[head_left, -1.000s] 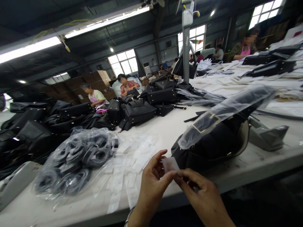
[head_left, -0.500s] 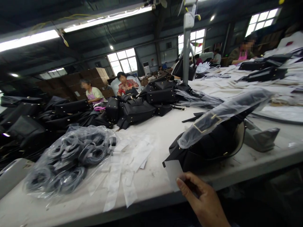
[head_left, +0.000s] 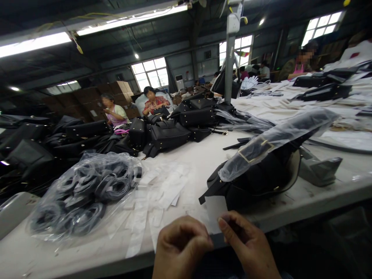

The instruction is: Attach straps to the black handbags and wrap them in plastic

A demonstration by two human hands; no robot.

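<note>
Between thumb and fingers my right hand (head_left: pixel 247 240) pinches a small white paper piece (head_left: pixel 215 207) by its right side, at the table's front edge. My left hand (head_left: pixel 183 246) is curled in a pinch just left of the paper's lower corner; what its fingertips hold, if anything, is hidden. Behind the paper lies a black handbag (head_left: pixel 250 186), its pale lining showing at the right. Across the bag rests a strap with a gold buckle in clear plastic wrap (head_left: pixel 279 135). White paper strips (head_left: pixel 159 190) are scattered to the left of my hands.
A clear plastic bag of coiled dark strips (head_left: pixel 95 190) lies on the white table (head_left: pixel 192 155) at left. Black bags (head_left: pixel 171 135) are heaped behind it. A metal post (head_left: pixel 229 69) rises at the back. Several people work farther off, one in a red patterned top (head_left: pixel 155 104).
My left hand has come into view from below, next to the paper. My right hand still holds the paper, which has shifted slightly right. A seated person at back left has raised a hand.
</note>
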